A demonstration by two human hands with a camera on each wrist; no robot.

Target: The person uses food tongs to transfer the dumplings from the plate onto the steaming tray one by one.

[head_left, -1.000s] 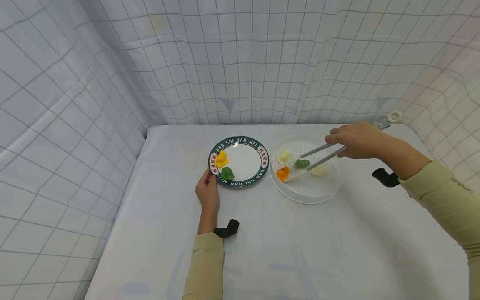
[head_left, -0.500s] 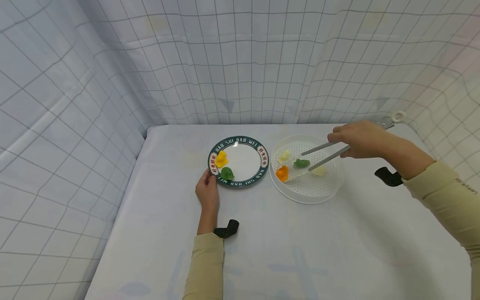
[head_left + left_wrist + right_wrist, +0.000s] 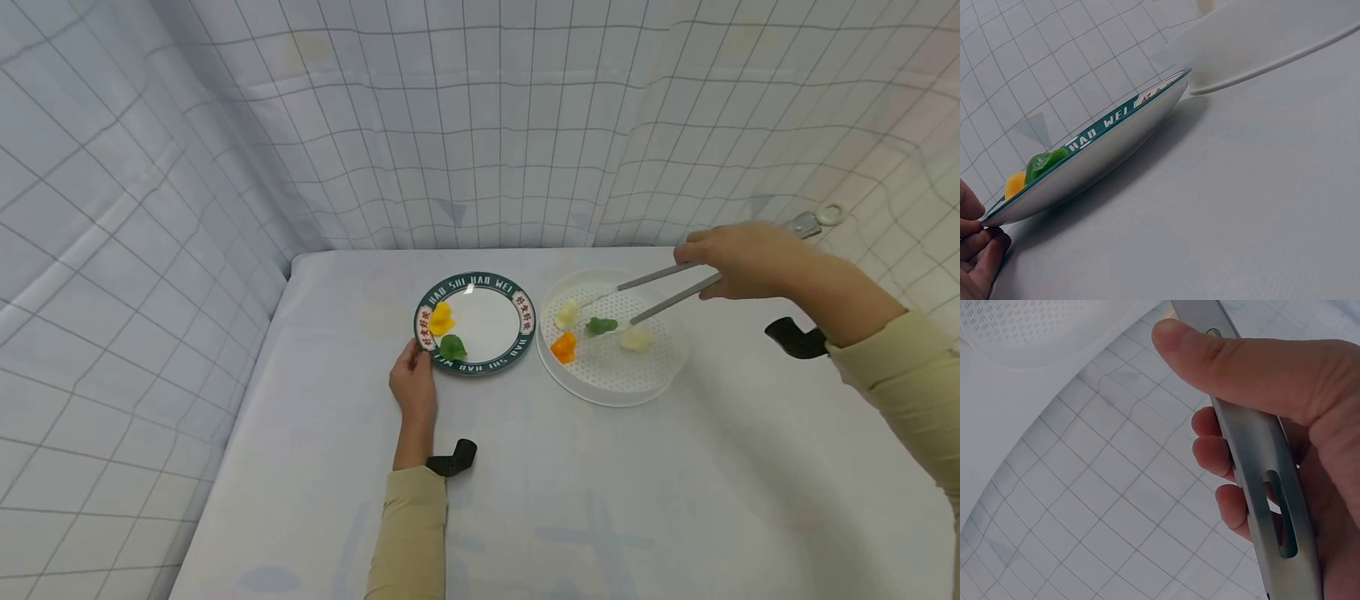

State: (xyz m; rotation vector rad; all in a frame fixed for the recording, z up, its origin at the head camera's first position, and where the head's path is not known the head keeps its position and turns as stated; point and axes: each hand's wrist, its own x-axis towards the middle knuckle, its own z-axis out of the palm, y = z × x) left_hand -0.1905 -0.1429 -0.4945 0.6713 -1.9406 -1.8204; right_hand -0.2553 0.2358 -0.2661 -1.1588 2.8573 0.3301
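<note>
"Held?"
"Left grip (image 3: 414, 385) pinches the plate (image 3: 487, 325) by its near-left edge; right grip (image 3: 750, 260) holds tongs (image 3: 675, 300), tips spread over the basket (image 3: 630, 372)."
"Room?"
"Wide worktop (image 3: 540, 475) at the near side; plate and basket nearly touch."

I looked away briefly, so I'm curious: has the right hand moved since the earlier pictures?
Yes. In the head view, the right hand has shifted rightward and slightly up in the picture, farther from the white strainer.
</note>
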